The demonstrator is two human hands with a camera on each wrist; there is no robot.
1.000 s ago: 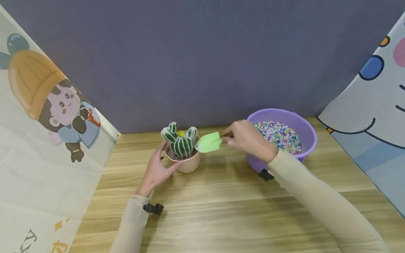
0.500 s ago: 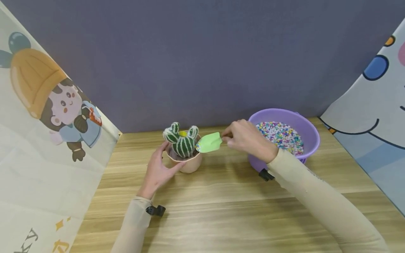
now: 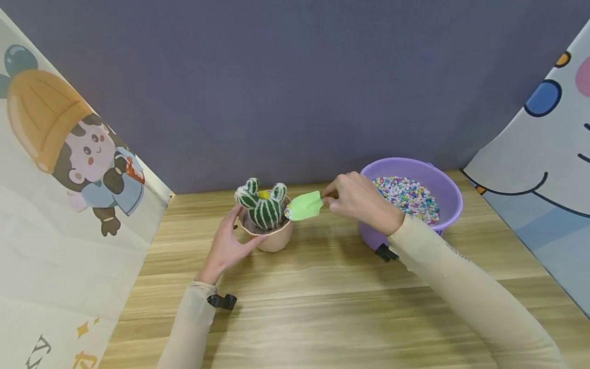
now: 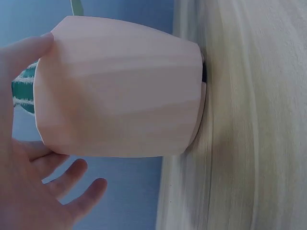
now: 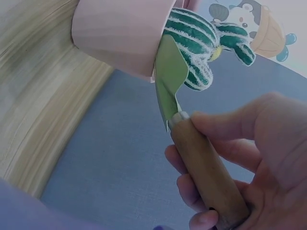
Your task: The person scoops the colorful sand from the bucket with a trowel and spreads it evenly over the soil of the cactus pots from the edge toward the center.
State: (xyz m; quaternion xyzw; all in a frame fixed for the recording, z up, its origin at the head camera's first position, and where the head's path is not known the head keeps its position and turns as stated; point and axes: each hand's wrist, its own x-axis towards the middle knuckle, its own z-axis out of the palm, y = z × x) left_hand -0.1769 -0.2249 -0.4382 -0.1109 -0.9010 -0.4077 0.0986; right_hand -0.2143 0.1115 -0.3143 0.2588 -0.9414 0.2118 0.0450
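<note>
A pale pink plant pot (image 3: 273, 241) stands on the table with a green, white-striped toy cactus (image 3: 266, 212) in it. My left hand (image 3: 228, 248) grips the pot at its rim, thumb on the near side and index finger on the far left side; the other fingers spread loose in the left wrist view. With my right hand (image 3: 357, 200) I hold a small trowel (image 5: 206, 172) by its wooden handle. Its light green blade (image 3: 305, 206) reaches over the pot's right rim beside the cactus, with a few coloured beads (image 3: 288, 212) at the tip.
A purple tub (image 3: 444, 197) with many small coloured beads (image 3: 407, 197) stands on the right, partly behind my right forearm. A dark grey-blue panel (image 3: 295, 92) closes off the back of the wooden table (image 3: 313, 307). Printed cartoon sheets (image 3: 41, 215) line both sides.
The head view sways slightly. Both hands, the pot and the trowel keep nearly the same places.
</note>
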